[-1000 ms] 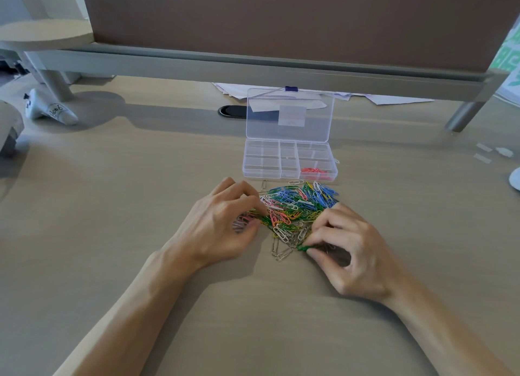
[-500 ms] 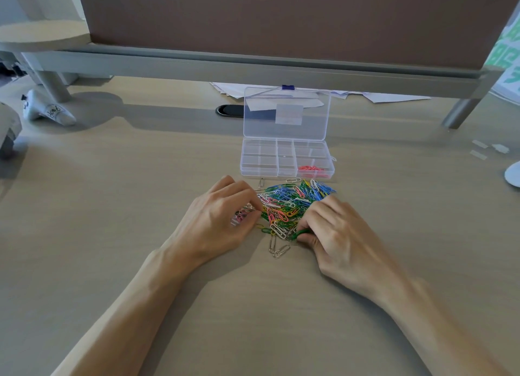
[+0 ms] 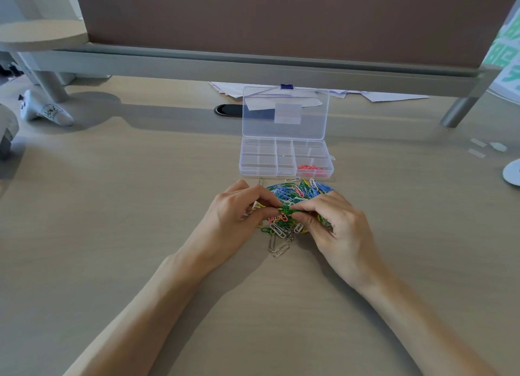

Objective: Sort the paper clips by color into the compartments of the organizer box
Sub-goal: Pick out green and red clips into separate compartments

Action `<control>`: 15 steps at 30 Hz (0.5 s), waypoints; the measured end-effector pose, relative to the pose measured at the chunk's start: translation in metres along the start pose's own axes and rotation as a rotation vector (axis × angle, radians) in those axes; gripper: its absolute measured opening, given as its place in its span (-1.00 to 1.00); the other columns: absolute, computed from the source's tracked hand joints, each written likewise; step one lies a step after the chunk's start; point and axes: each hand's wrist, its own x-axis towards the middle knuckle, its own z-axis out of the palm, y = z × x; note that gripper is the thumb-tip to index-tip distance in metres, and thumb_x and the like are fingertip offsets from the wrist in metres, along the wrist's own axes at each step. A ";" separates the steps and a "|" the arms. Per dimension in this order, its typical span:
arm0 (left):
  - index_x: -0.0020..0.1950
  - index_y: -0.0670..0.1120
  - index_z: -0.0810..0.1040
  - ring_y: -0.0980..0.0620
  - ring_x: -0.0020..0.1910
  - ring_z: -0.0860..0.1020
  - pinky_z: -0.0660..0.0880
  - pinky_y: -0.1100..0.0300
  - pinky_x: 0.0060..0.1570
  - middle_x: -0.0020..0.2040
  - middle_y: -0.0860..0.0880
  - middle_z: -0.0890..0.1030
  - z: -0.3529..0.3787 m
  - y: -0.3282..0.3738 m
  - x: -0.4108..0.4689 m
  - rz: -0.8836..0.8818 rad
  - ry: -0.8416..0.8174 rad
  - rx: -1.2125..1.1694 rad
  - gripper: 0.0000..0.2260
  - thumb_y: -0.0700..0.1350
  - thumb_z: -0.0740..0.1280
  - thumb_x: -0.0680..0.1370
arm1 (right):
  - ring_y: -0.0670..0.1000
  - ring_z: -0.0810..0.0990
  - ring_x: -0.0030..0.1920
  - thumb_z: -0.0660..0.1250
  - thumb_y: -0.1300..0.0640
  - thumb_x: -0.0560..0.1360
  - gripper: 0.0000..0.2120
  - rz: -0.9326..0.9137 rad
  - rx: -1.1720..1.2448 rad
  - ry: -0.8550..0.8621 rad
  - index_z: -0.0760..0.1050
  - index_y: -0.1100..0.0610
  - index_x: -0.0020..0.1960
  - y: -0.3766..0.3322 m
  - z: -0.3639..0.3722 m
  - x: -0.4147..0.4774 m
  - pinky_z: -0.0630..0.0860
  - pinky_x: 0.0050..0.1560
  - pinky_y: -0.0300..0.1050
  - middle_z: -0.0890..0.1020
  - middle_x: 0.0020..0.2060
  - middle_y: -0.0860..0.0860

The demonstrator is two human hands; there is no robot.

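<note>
- Left hand (image 3: 239, 215) and right hand (image 3: 340, 229) both pinch the green paper clips (image 3: 285, 209) at their fingertips, just above the mixed clip pile (image 3: 302, 190).
- The green paper clips run left-right between the two hands; possibly tangled, hard to tell.
- Organizer box (image 3: 257, 161) sits straight ahead of both hands, just past the pile, lid up, long axis crosswise.
- Pink clips (image 3: 309, 168) fill the near-right compartment; the right hand is nearer it.
- Left hand is nearer the bare left compartments, a likely green slot.
</note>
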 end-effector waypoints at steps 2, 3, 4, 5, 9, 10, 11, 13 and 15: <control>-0.07 0.06 0.65 0.23 -0.21 0.46 0.36 0.46 -0.14 -0.22 0.19 0.55 0.001 -0.001 -0.001 -0.006 0.006 -0.002 -0.85 -0.18 0.47 0.45 | -0.06 0.50 -0.16 0.38 0.10 0.49 -0.85 0.014 0.003 0.014 0.65 0.13 -0.01 0.001 0.000 0.000 0.41 -0.08 -0.26 0.64 -0.21 -0.09; -0.07 0.06 0.65 0.22 -0.21 0.47 0.36 0.46 -0.14 -0.23 0.15 0.54 0.001 -0.001 -0.001 -0.003 0.012 -0.001 -0.85 -0.18 0.47 0.45 | -0.08 0.51 -0.15 0.39 0.11 0.48 -0.86 0.022 0.008 0.021 0.66 0.13 -0.01 0.000 0.000 0.000 0.41 -0.07 -0.27 0.64 -0.20 -0.09; -0.08 0.06 0.65 0.21 -0.22 0.48 0.36 0.46 -0.14 -0.22 0.13 0.54 0.001 -0.001 -0.001 0.003 0.020 -0.001 -0.85 -0.19 0.47 0.45 | -0.10 0.51 -0.15 0.40 0.12 0.48 -0.87 0.028 0.013 0.028 0.66 0.13 -0.01 0.000 0.000 0.000 0.41 -0.07 -0.29 0.65 -0.20 -0.10; -0.08 0.06 0.65 0.20 -0.22 0.48 0.36 0.46 -0.14 -0.22 0.11 0.55 0.002 -0.002 -0.001 0.007 0.027 -0.002 -0.85 -0.19 0.48 0.44 | -0.11 0.51 -0.14 0.41 0.13 0.47 -0.87 0.033 0.016 0.031 0.65 0.12 -0.01 -0.001 0.001 0.001 0.41 -0.07 -0.30 0.65 -0.20 -0.11; -0.11 0.05 0.65 0.14 -0.21 0.56 0.39 0.45 -0.15 -0.19 0.05 0.61 0.001 0.000 -0.001 -0.024 0.035 -0.059 -0.85 -0.20 0.49 0.43 | -0.16 0.50 -0.13 0.42 0.15 0.47 -0.92 0.091 0.031 -0.012 0.64 0.08 -0.04 -0.003 0.002 0.004 0.38 -0.07 -0.36 0.57 -0.23 -0.25; -0.11 0.03 0.64 0.16 -0.20 0.59 0.42 0.43 -0.15 -0.17 0.05 0.63 0.001 0.001 -0.001 -0.039 0.023 -0.100 -0.85 -0.21 0.49 0.43 | -0.17 0.49 -0.13 0.42 0.17 0.47 -0.94 0.111 0.024 -0.026 0.64 0.07 -0.06 -0.003 0.002 0.005 0.35 -0.07 -0.40 0.53 -0.24 -0.28; -0.10 0.01 0.63 0.18 -0.21 0.59 0.44 0.41 -0.16 -0.16 0.07 0.66 0.000 0.002 0.000 -0.050 0.012 -0.126 -0.86 -0.20 0.49 0.44 | -0.16 0.48 -0.13 0.43 0.18 0.47 -0.95 0.124 0.007 -0.034 0.62 0.06 -0.08 -0.004 0.001 0.006 0.34 -0.08 -0.41 0.50 -0.25 -0.30; -0.06 -0.01 0.61 0.19 -0.29 0.50 0.40 0.41 -0.21 -0.16 0.21 0.65 -0.003 0.002 0.000 -0.039 0.029 -0.075 -0.89 -0.16 0.47 0.46 | -0.13 0.48 -0.11 0.42 0.19 0.47 -0.95 0.136 -0.039 -0.039 0.60 0.06 -0.10 -0.005 -0.001 0.013 0.35 -0.09 -0.36 0.49 -0.25 -0.29; -0.02 -0.01 0.61 0.24 -0.33 0.42 0.31 0.44 -0.26 -0.23 0.29 0.58 -0.010 -0.003 0.000 -0.024 0.063 0.035 -0.92 -0.14 0.42 0.51 | -0.11 0.46 -0.09 0.40 0.18 0.49 -0.97 0.156 -0.077 -0.029 0.59 0.07 -0.11 -0.005 -0.002 0.027 0.34 -0.10 -0.28 0.49 -0.24 -0.26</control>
